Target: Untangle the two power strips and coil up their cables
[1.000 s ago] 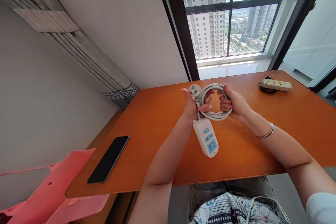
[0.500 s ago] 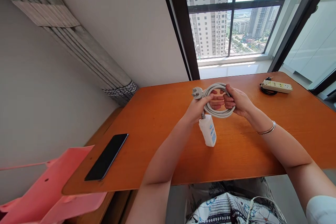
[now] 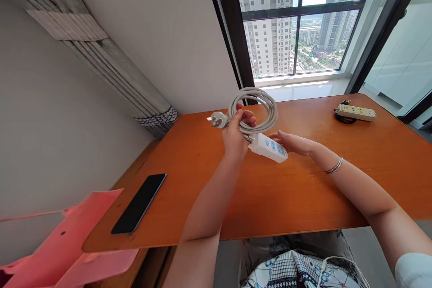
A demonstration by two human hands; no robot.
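Observation:
My left hand (image 3: 236, 132) is closed around a coiled white cable (image 3: 266, 107) and holds it up above the orange table (image 3: 270, 189). The cable's plug (image 3: 218, 120) sticks out to the left of the fist. A white power strip with blue sockets (image 3: 270, 147) hangs from the coil, just right of my left hand. My right hand (image 3: 292, 141) reaches in from the right, fingers stretched out and touching the far side of the strip.
A black phone (image 3: 139, 203) lies near the table's left front corner. A second, cream power strip with a black cord (image 3: 356, 112) sits at the far right. A pink sheet (image 3: 67, 243) lies left of the table. A window is behind.
My right hand has let go of the coil and now touches the power strip. My left hand has lifted the coil up and to the left; the strip swung from hanging down to nearly level.

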